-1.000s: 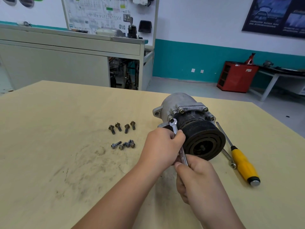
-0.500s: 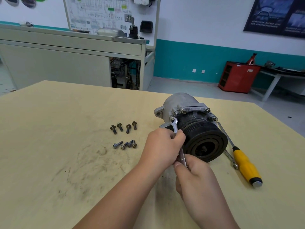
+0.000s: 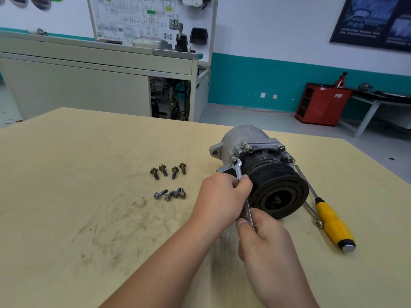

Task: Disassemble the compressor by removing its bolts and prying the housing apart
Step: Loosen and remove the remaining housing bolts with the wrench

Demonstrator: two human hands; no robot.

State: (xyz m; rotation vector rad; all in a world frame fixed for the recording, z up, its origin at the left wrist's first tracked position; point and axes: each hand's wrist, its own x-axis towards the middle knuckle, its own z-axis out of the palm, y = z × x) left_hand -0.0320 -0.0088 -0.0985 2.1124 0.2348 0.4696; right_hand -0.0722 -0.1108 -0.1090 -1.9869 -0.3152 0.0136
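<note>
On tabletop (image 3: 66,174), head view: compressor (image 3: 251,141) lay on its side right of centre, black pulley (image 3: 278,192) facing the camera. Wrench (image 3: 238,168): open end seated on a flange bolt (image 3: 235,161) at the housing's left. Left hand (image 3: 220,196): grip curled round the upper shank. Right hand (image 3: 264,236): grip pinching the shank's lower end. Loose bolts (image 3: 168,171) lay left of the compressor in two clusters. Screwdriver (image 3: 333,223), yellow-handled, and a second wrench (image 3: 311,213) lay just right of the pulley.

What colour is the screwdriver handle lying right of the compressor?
Yellow, with a black collar and a silver end cap; the screwdriver shows clearly in the head view.
</note>
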